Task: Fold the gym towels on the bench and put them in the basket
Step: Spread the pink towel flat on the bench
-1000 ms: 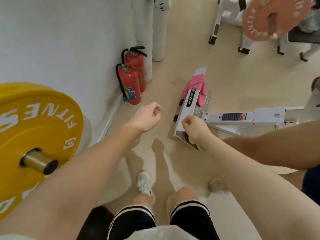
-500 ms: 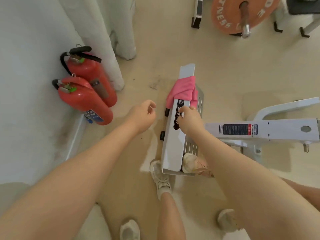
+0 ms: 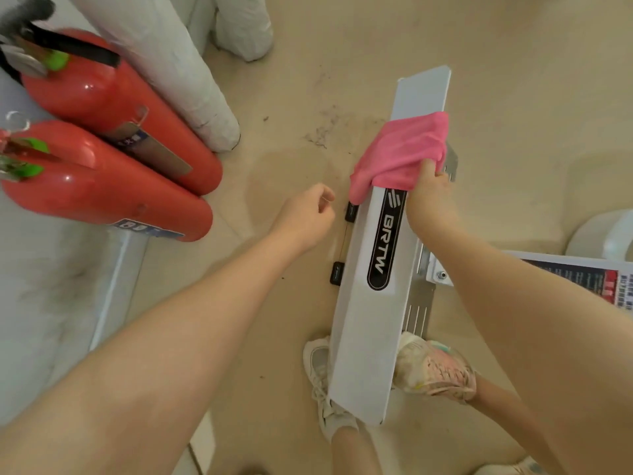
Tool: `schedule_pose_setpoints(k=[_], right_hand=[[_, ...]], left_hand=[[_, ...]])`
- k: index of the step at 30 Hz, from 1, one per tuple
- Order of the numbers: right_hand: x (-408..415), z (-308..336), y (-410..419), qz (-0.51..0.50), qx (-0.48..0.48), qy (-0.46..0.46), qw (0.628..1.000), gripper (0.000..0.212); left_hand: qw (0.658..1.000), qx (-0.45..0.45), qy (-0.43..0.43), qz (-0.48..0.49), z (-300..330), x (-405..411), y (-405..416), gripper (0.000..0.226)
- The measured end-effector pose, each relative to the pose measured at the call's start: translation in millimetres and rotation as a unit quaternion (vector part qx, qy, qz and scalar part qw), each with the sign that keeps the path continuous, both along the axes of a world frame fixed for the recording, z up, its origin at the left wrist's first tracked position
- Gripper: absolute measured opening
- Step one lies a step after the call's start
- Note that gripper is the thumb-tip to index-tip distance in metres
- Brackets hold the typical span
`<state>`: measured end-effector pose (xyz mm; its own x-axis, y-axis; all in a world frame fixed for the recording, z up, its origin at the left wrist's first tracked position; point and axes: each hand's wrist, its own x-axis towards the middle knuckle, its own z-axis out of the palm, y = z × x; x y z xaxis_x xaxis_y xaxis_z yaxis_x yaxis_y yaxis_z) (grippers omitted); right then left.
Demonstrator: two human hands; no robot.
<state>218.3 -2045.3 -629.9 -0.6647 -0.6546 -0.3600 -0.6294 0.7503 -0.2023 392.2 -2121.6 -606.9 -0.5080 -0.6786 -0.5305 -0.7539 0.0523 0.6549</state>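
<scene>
Pink terry-cloth towel [image 3: 400, 156]: crumpled, draped across the upper part of the long white metal beam [image 3: 370, 303]; its left end hangs over the beam's left edge, its right end bunches at the beam's right edge.

Long white metal beam: runs from the bottom centre up toward the upper right; carries a black oval label [image 3: 385, 240] with white lettering "BRTW" along its length. 2 small black tabs [image 3: 351, 211] sit on its left edge.

Right hand [image 3: 432, 197]: lies on the beam just below the towel; fingers curl into the towel's lower right edge and grip the cloth.

Left hand [image 3: 305, 219]: hovers over the floor just left of the beam, apart from the towel; fingers loosely curled, holding nothing.

2 red cylindrical fire extinguishers [image 3: 113, 186]: lie side by side at the left, touching along their length, each with black handles and green fittings at the top end.

White wrapped cylindrical posts [image 3: 178, 73]: stand behind the extinguishers at the upper left, the nearest just beside the upper extinguisher.

White shoe [image 3: 322, 382]: on the floor, partly under the beam's lower left edge. Pale pink mesh shoe [image 3: 435, 366]: at the beam's lower right.

White machine arm with a printed warning sticker [image 3: 582, 279]: at the right edge, behind the right forearm.

Beige floor [image 3: 342, 63]: scuffed, with dark debris near the beam's upper end.
</scene>
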Motion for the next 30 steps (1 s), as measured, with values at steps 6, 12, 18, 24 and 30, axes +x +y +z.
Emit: schedule_pose_setpoints(k=[6,12,18,24,30], right_hand=[[4,36,-4,0.055,0.000,0.031,0.998,0.026],[82,125,16,0.120,-0.067,-0.078,0.987,0.024],[184,229,73,0.093,-0.118,-0.167,0.974,0.023],[283,344,129,0.180,-0.098,-0.237,0.950,0.019],[358,412,173,0.225,-0.077,-0.304,0.923,0.012]], left_hand=[[1.000,0.015,-0.018,0.000,24,20,8,0.025],[1.000,-0.003,-0.005,0.019,105,75,35,0.028],[0.999,-0.007,0.035,0.028,206,167,94,0.029],[0.993,0.048,0.104,0.033,316,252,174,0.030],[0.997,0.012,0.071,0.013,375,323,231,0.025]])
